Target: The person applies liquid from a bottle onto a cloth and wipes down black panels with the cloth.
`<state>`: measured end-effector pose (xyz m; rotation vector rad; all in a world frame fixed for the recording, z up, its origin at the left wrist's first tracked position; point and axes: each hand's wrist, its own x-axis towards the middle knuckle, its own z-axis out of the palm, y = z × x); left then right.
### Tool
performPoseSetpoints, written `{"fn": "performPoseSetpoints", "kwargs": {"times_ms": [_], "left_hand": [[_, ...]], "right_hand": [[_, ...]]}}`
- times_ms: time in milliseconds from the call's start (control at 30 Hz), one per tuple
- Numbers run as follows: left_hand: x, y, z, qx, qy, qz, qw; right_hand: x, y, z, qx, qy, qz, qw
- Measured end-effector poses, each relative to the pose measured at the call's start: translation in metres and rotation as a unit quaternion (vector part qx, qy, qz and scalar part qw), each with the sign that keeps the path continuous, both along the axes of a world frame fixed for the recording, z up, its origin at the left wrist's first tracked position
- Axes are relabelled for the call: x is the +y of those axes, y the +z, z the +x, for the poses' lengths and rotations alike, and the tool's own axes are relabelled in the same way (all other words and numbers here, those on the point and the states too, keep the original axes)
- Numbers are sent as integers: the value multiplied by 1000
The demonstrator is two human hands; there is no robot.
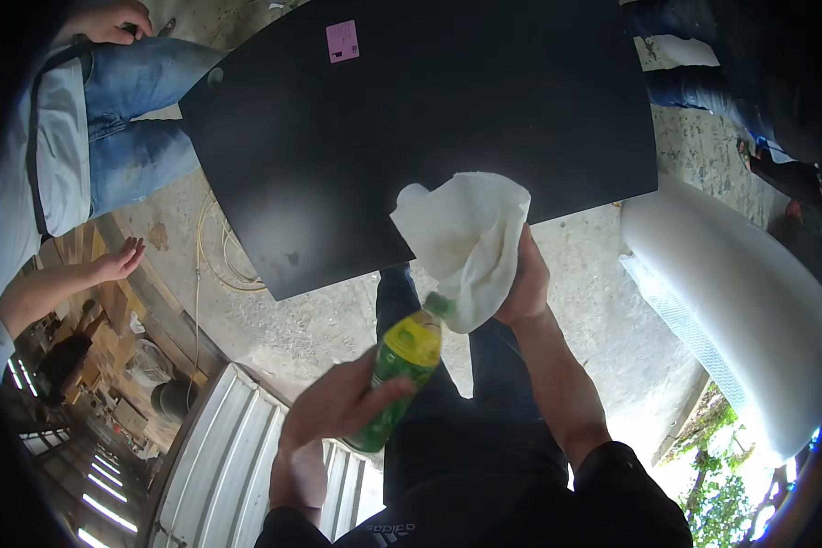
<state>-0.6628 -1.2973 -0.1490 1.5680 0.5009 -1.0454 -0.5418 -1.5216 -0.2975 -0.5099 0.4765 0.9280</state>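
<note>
My left hand (341, 399) is wrapped round a green bottle (388, 393) with a yellow top part. The bottle is tilted, and its green cap end touches or nearly touches the lower edge of a white cloth (470, 237). Behind and under the cloth, my right hand (528, 283) holds it bunched up; some of its fingers are hidden. Beyond the cloth lies a large black panel (338, 173) with a pink label (342, 41) near its far edge.
A person in jeans (137, 128) stands at the left, one hand (123, 260) held out. Another person (703, 64) is at the upper right. A big white wrapped roll (731, 292) lies at right. Coiled hose (219, 247) and corrugated metal (219, 457) are at left.
</note>
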Motion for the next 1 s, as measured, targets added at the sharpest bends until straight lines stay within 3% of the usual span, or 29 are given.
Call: {"fn": "performPoseSetpoints", "kwargs": {"times_ms": [133,267,500,600,633,667,733,767,800,833,867,933,1000], "left_hand": [[0,-3,-9,56,55,6,997],[-6,-1,-18,73,-13,16,997],[-7,-6,-16,75,-24,27,997],[-14,-25,-36,11,31,38,999],[-15,-40,-54,-47,147,11,988],[-18,-56,-73,-103,261,-11,960],[-13,-83,-107,-251,321,43,912],[-12,-94,-128,-291,373,79,878],[-13,-103,-148,-241,526,51,814],[-1,-110,-164,-251,574,117,770],[10,-117,-181,-257,616,185,722],[48,-146,-224,-298,571,356,677],[76,-187,-256,-258,639,382,616]], "right_hand": [[0,2,-5,-3,11,3,1000],[1,6,-9,-24,20,-12,999],[6,4,-21,-22,15,28,999],[4,7,-23,19,-43,-14,999],[6,9,-20,21,-35,-11,999],[3,9,-19,4,-40,-66,997],[-5,5,-20,5,-47,-150,987],[-11,2,-25,0,-54,-115,992],[-21,-4,-29,22,-74,-62,995],[-31,-10,-34,46,-92,-10,995],[-37,-9,-37,1,-33,-119,992],[-49,-8,-49,-43,-19,-144,988],[-49,-12,-65,-85,-12,-124,989]]}}
